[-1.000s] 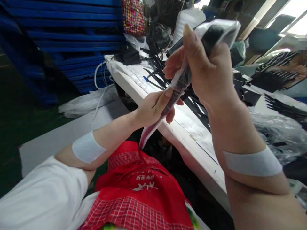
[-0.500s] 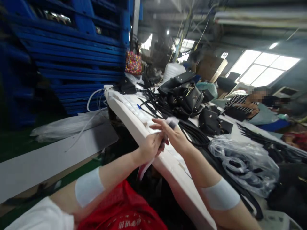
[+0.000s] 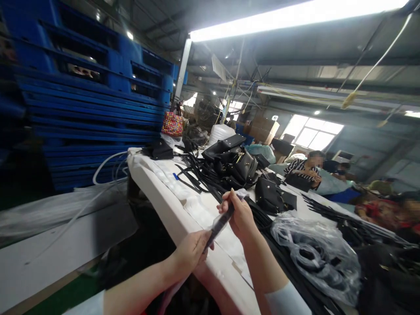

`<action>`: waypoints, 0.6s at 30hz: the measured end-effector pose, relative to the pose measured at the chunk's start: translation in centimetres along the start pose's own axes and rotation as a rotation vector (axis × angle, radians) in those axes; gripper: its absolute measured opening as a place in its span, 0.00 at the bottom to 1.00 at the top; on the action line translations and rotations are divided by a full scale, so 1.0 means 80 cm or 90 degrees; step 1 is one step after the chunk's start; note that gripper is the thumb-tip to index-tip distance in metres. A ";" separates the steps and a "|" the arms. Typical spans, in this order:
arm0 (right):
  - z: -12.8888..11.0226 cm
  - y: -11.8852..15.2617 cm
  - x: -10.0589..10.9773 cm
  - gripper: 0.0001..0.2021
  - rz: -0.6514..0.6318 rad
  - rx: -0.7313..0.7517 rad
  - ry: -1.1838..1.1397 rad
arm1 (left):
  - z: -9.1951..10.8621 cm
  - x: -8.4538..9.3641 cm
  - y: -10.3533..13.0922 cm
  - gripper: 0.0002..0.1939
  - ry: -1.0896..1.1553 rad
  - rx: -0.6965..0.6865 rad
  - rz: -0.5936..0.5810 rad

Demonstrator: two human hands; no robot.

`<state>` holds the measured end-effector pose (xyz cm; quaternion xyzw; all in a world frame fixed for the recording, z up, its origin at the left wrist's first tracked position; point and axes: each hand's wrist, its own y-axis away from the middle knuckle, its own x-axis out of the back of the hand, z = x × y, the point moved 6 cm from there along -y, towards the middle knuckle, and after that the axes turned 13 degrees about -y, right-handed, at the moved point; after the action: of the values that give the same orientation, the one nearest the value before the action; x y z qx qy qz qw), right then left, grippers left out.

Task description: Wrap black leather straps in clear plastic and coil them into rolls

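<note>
A dark strap (image 3: 220,226) with thin whitish wrapping around it stretches between my two hands, over the near edge of the white table (image 3: 164,214). My left hand (image 3: 193,250) is closed round its lower part. Higher up and to the right, my right hand (image 3: 239,214) grips the upper end, where pale wrapping sticks out past the fingers. Below my left hand a pinkish-white strip hangs down beside the table edge. White sheets (image 3: 199,211) lie on the table just beyond my hands.
Black bags (image 3: 241,164) and loose black straps (image 3: 203,175) are piled behind my hands. A clear plastic bag of coiled straps (image 3: 315,258) lies at right. Blue pallets (image 3: 95,105) stand at left. A person in a striped top (image 3: 297,168) sits across the table.
My hands have moved apart, and the dark strap now shows between them. My right hand's fingers, stretched out before, have closed on it. The camera view has tilted upward.
</note>
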<state>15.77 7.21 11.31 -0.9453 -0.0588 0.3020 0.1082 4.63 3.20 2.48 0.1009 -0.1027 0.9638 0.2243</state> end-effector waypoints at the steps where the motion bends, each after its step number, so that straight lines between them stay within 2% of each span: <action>1: -0.003 -0.001 -0.001 0.21 -0.013 -0.007 0.002 | -0.005 -0.003 0.002 0.32 -0.015 0.001 -0.013; 6: -0.009 0.012 0.000 0.23 -0.088 -0.031 0.042 | -0.022 -0.019 0.017 0.30 -0.174 -0.021 -0.130; 9: -0.010 0.029 0.007 0.24 -0.157 -0.057 0.084 | -0.033 -0.014 0.021 0.20 -0.288 -0.044 -0.179; 10: -0.008 0.036 0.010 0.24 -0.193 -0.080 0.114 | -0.034 -0.005 0.018 0.16 -0.300 -0.045 -0.158; 11: -0.006 0.044 0.012 0.25 -0.234 -0.112 0.153 | -0.032 0.011 0.013 0.16 -0.297 -0.041 -0.099; 13: 0.005 0.063 0.017 0.27 -0.323 -0.207 0.252 | -0.013 0.057 0.006 0.20 -0.263 -0.036 0.106; 14: 0.013 0.073 0.019 0.27 -0.370 -0.269 0.306 | 0.006 0.082 0.007 0.21 -0.256 -0.052 0.237; 15: 0.021 0.083 0.020 0.28 -0.416 -0.334 0.357 | 0.032 0.101 0.012 0.21 -0.283 -0.109 0.338; 16: 0.029 0.092 0.020 0.29 -0.462 -0.392 0.401 | 0.062 0.112 0.018 0.21 -0.322 -0.183 0.404; 17: 0.037 0.101 0.019 0.29 -0.506 -0.436 0.435 | 0.091 0.113 0.022 0.21 -0.368 -0.252 0.405; 18: 0.043 0.107 0.016 0.28 -0.547 -0.465 0.458 | 0.114 0.105 0.022 0.20 -0.417 -0.304 0.338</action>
<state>15.22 -0.28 5.81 -0.8555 -0.4890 -0.1411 -0.0953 -2.22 2.88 12.97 0.3151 -0.4087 0.8547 -0.0564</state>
